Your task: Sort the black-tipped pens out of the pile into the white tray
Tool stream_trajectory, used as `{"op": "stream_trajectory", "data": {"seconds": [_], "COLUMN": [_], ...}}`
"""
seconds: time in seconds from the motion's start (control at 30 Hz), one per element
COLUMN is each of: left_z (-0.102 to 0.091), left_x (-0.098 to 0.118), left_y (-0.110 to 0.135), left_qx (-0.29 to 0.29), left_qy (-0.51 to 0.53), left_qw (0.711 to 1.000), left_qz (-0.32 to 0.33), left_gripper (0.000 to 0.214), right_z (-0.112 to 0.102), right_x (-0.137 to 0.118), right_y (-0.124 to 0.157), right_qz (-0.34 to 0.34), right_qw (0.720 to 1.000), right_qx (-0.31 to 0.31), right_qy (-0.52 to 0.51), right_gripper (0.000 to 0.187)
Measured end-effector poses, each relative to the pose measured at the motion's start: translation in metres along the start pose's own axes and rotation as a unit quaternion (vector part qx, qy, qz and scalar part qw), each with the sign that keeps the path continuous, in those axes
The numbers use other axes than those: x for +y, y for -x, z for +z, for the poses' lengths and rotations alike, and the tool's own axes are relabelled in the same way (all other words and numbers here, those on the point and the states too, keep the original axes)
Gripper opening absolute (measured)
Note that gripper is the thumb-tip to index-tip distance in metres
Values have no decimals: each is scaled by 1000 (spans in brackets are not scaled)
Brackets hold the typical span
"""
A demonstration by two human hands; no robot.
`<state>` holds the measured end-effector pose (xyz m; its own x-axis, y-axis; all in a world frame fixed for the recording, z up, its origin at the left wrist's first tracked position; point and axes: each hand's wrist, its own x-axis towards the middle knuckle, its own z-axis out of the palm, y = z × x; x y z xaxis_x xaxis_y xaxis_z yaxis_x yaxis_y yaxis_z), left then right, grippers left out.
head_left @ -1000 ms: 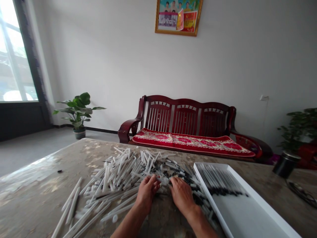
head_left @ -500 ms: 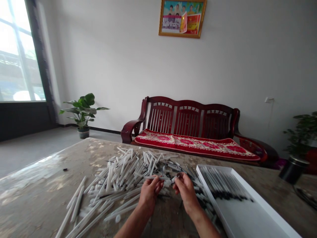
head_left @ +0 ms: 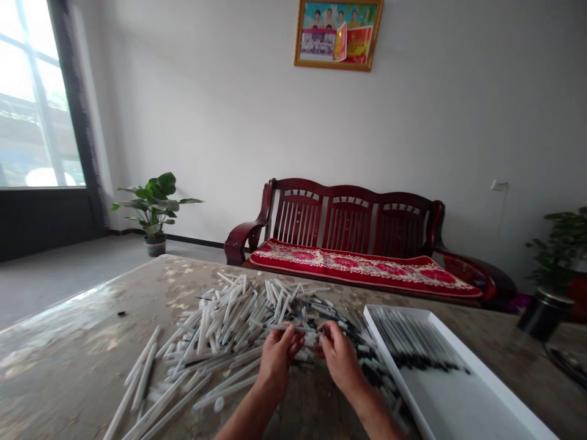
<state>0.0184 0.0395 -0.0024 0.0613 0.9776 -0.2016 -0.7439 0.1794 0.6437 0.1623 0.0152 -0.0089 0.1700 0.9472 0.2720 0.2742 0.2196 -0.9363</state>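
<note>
My left hand (head_left: 276,356) pinches a white pen barrel (head_left: 282,327) held level just above the table. My right hand (head_left: 338,357) is closed beside it, fingertips pinched at the barrel's right end on a small dark part (head_left: 321,333) that I cannot name. Both hands hover over a big heap of white pen barrels (head_left: 220,333) mixed with thin dark refills (head_left: 342,327). A white tray (head_left: 463,373) to the right holds a row of dark-tipped pens (head_left: 413,342) at its far end.
The marble-patterned table (head_left: 68,354) carries stray barrels at its front left. A black cup (head_left: 543,315) stands at the far right. Behind the table are a red wooden bench (head_left: 353,244), potted plants (head_left: 153,208) and a window on the left.
Both hands rose from the heap, each closing on a piece, then came together. The view shifted slightly left to right early on.
</note>
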Motion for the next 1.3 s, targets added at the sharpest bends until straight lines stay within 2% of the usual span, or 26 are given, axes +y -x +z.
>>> {"op": "stream_trajectory", "data": {"seconds": [0.1, 0.17, 0.47, 0.57, 0.63, 0.73, 0.83, 0.97, 1.07, 1.2, 1.3], "left_z": [-2, -2, -1, 0, 1, 3, 7, 11, 12, 10, 10], "left_x": [-3, -5, -6, -6, -6, -4, -6, -10, -12, -11, -12], "left_y": [-3, -5, -2, 1, 3, 7, 11, 17, 19, 23, 25], "left_qx": [-12, -13, -27, -41, -54, -73, -80, -83, -92, -100, -83], "left_qy": [-15, -23, -65, -81, -89, -95, -81, -31, -9, -48, -100], "left_qw": [1000, 1000, 997, 995, 993, 991, 992, 996, 996, 993, 990], "left_qz": [10, 14, 28, 45, 56, 63, 61, 25, -3, -42, -54], "left_gripper": [36, 40, 46, 48, 47, 45, 43, 42, 39, 39, 47], "right_z": [-4, -5, -5, -6, -7, -10, -11, -6, 1, 4, -9], "right_x": [0, -1, -7, -12, -17, -23, -30, -41, -44, -43, -45], "right_y": [-1, -1, 2, 3, 3, 1, -1, 2, 8, 9, 3], "right_qz": [-70, -93, -150, -146, -120, -32, 47, 64, 72, 95, 91], "right_qw": [994, 989, 968, 968, 977, 995, 999, 985, 964, 957, 957], "right_qx": [22, 33, 49, 49, 42, 19, 8, -8, -20, -2, 59], "right_qy": [80, 112, 195, 197, 173, 88, -13, -160, -256, -273, -268], "right_gripper": [23, 27, 29, 29, 25, 16, 22, 45, 49, 41, 41]}}
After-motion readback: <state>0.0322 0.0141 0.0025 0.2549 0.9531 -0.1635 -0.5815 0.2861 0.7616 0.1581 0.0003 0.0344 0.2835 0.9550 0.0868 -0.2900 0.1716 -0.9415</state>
